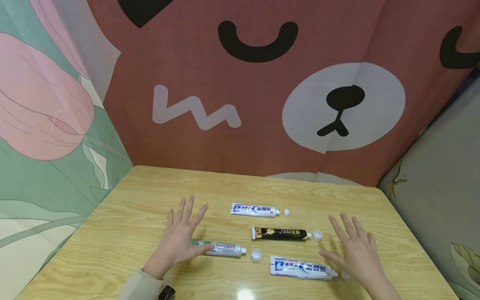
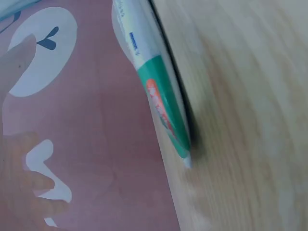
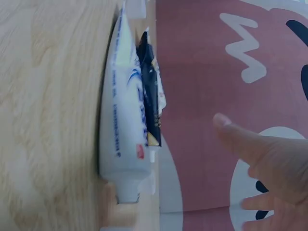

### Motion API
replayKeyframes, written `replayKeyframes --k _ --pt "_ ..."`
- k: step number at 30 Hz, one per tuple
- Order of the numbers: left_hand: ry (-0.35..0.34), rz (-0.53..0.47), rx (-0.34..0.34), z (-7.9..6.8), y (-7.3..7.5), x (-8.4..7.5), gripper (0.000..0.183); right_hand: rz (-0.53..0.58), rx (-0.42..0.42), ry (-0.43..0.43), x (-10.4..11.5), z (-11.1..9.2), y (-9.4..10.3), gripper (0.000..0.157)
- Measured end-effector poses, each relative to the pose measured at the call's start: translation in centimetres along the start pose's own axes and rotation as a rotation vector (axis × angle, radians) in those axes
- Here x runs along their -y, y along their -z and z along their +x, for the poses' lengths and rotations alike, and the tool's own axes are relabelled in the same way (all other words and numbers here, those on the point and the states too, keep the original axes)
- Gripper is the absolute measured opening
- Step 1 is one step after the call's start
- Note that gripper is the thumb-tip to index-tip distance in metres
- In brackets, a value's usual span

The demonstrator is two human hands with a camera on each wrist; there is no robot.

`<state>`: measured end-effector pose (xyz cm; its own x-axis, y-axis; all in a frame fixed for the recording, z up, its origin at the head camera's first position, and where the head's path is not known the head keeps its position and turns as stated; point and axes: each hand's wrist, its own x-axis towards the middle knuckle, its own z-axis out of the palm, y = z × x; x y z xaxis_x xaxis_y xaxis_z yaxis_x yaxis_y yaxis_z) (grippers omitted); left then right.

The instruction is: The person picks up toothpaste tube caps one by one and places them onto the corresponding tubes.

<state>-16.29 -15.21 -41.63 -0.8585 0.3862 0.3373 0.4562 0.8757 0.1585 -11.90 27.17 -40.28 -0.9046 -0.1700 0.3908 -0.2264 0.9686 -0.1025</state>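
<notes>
With fingers spread, my left hand (image 1: 178, 239) hovers by the green-and-white toothpaste tube (image 1: 229, 250), hiding part of its green end in the head view; the left wrist view shows them apart. My right hand (image 1: 358, 252), also spread and holding nothing, is over the nozzle side of the large white toothpaste tube (image 1: 296, 268). That tube's cap (image 1: 345, 274) is partly hidden under the right hand. A black toothpaste tube (image 1: 283, 233) and a smaller white toothpaste tube (image 1: 253, 209) lie farther back. All the tubes are uncapped, nozzles to the right.
A clear cap (image 1: 256, 255) lies past the green-and-white tube's nozzle, another cap (image 1: 317, 235) by the black tube, and a small white cap (image 1: 286, 212) by the back tube. Behind the wooden table (image 1: 180, 183) hangs a bear-print cloth (image 1: 195, 146). A dark object (image 1: 166, 292) shows near the left sleeve.
</notes>
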Motion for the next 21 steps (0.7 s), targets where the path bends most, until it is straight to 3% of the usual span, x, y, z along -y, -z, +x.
replayKeyframes --k 3,11,15,21 --pt "-0.011 -0.024 -0.007 0.1 0.3 -0.1 0.101 0.008 -0.001 0.013 0.2 0.1 0.3 0.086" --pt "-0.072 -0.104 -0.084 0.2 0.9 -0.1 0.090 0.213 0.066 -0.063 1.2 0.5 1.2 0.061" --pt "-0.083 -0.164 -0.096 0.2 0.9 0.0 0.083 0.258 0.062 -0.073 1.4 0.6 1.3 0.053" --pt "-0.137 -0.291 -0.105 0.4 0.6 0.4 0.054 0.288 0.077 -0.084 2.2 1.0 1.2 0.048"
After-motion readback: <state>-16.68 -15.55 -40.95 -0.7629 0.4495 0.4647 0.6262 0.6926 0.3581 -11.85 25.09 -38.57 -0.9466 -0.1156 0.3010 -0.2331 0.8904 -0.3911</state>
